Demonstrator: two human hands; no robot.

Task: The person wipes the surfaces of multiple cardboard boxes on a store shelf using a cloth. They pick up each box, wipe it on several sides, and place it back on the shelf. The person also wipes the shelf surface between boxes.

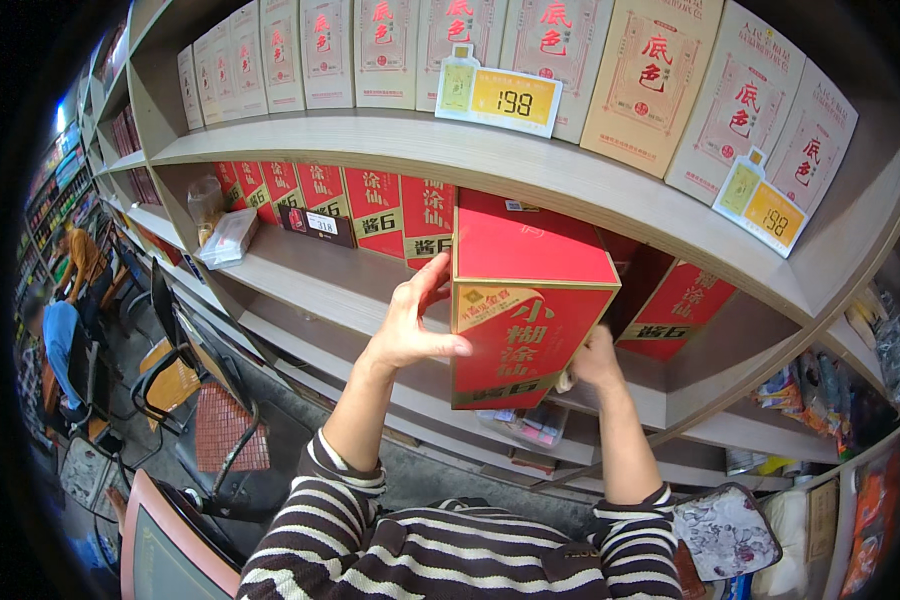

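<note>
A large red liquor box (521,345) with gold edges is tilted out over the front of the middle shelf. My left hand (420,319) grips its left side, thumb along the front edge and fingers farther back. Close against the box's lower right side is my right hand (598,358), its fingers curled and partly hidden. A pale, cloth-like piece (565,381) shows beneath those fingers. Similar red boxes (379,210) stand in a row on the shelf to the left, and another red box (675,307) stands to the right.
The upper shelf board (390,139) runs just above the box, carrying pale boxes (330,56) and price tags (516,101). A dark price card (319,225) and a plastic container (229,236) sit at left. Chairs (229,427) and other people (82,259) are farther left. A patterned cushion (727,531) lies lower right.
</note>
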